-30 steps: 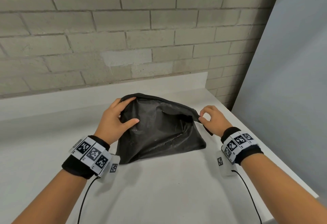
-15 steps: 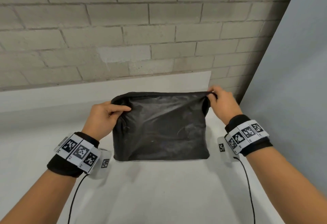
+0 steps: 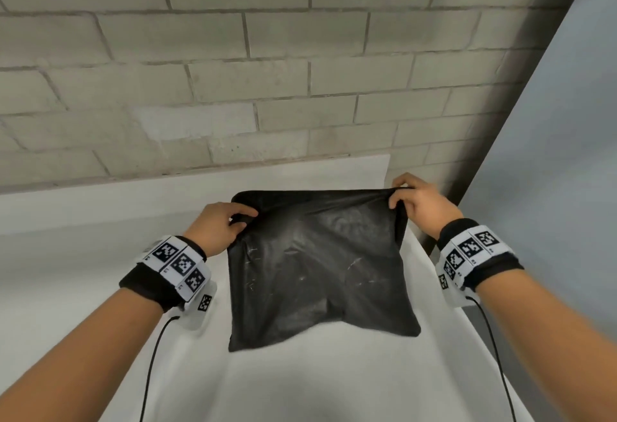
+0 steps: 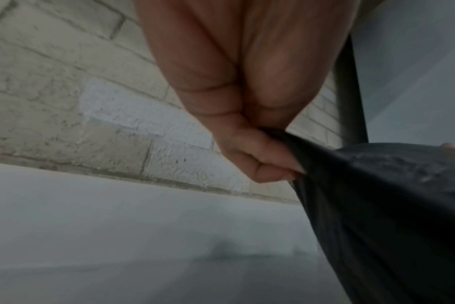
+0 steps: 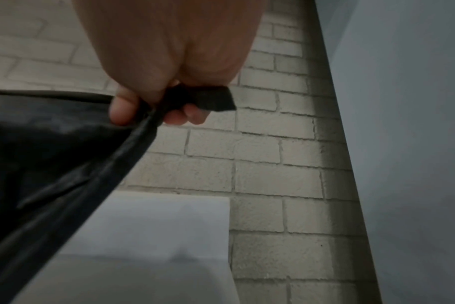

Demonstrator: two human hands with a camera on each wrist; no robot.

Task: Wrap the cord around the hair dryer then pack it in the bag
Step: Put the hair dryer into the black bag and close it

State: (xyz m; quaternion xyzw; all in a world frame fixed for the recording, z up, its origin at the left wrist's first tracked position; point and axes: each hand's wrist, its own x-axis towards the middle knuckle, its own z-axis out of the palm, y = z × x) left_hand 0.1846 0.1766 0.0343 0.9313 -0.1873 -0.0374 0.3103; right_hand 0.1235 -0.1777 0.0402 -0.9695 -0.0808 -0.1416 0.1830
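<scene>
A black bag (image 3: pixel 320 268) hangs between my two hands above the white table (image 3: pixel 100 271), its lower corners near the tabletop. My left hand (image 3: pixel 230 221) pinches the bag's top left corner; the left wrist view shows its curled fingers (image 4: pixel 262 164) clamped on the dark fabric (image 4: pixel 377 205). My right hand (image 3: pixel 405 199) pinches the top right corner, and the right wrist view shows its fingers (image 5: pixel 122 111) gripping the rim with a black tab (image 5: pixel 208 98) sticking out. A bulge shows low in the bag. No hair dryer or cord is visible.
A pale brick wall (image 3: pixel 267 71) rises behind the table. A grey panel (image 3: pixel 551 154) stands at the right, close to the table's right edge. A white upstand (image 3: pixel 167 188) runs along the table's back.
Both hands moved to the bag's top corners, pulled the top edge taut and lifted the bag up from lying slumped on the table.
</scene>
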